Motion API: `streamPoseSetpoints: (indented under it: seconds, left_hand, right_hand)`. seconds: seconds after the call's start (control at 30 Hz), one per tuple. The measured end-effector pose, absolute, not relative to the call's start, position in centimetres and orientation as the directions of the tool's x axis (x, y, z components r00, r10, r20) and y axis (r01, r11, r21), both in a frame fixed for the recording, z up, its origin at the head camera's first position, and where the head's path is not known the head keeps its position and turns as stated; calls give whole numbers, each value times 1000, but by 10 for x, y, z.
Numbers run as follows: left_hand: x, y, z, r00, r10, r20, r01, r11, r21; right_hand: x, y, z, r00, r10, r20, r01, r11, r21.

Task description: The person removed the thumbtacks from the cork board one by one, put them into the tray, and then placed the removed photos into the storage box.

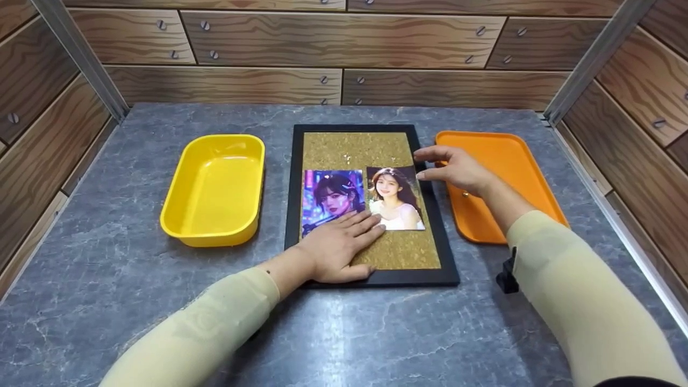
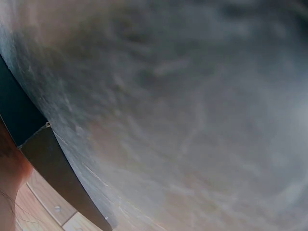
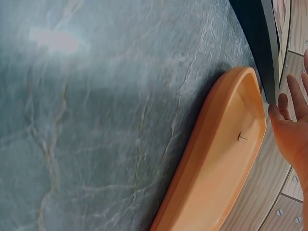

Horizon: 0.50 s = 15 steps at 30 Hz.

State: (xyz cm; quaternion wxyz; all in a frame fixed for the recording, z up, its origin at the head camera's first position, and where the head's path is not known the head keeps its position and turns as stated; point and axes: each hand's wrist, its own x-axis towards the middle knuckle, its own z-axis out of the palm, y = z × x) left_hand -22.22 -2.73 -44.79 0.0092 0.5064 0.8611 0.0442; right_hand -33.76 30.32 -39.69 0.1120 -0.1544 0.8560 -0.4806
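A black-framed cork board (image 1: 398,252) lies on the table with two photo prints on it. The left print (image 1: 330,193) shows a purple neon portrait; the right print (image 1: 398,204) shows a portrait in a light top. My left hand (image 1: 338,250) rests flat with spread fingers across the lower board, its fingertips over the prints' lower inner corners. At the board's right edge, my right hand (image 1: 457,169) holds its thumb and fingers apart, fingertips beside the right print's upper corner, nothing seen between them. Small shiny pins (image 1: 347,158) show on the cork above the prints.
To the right, an orange tray (image 1: 494,150) sits partly under my right forearm; a pin (image 3: 242,137) lies inside it. A yellow tub (image 1: 212,188) stands left of the board. Wood-patterned walls (image 1: 344,40) enclose the grey marbled table (image 1: 107,242).
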Motion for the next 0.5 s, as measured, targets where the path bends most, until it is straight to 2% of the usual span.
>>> streamPoseSetpoints:
  seconds: [0.5]
  left_hand:
    - [-222, -28, -447, -485, 873, 41, 873, 482, 70]
  right_hand:
    - [-341, 300, -401, -921, -382, -81, -135, 506, -852]
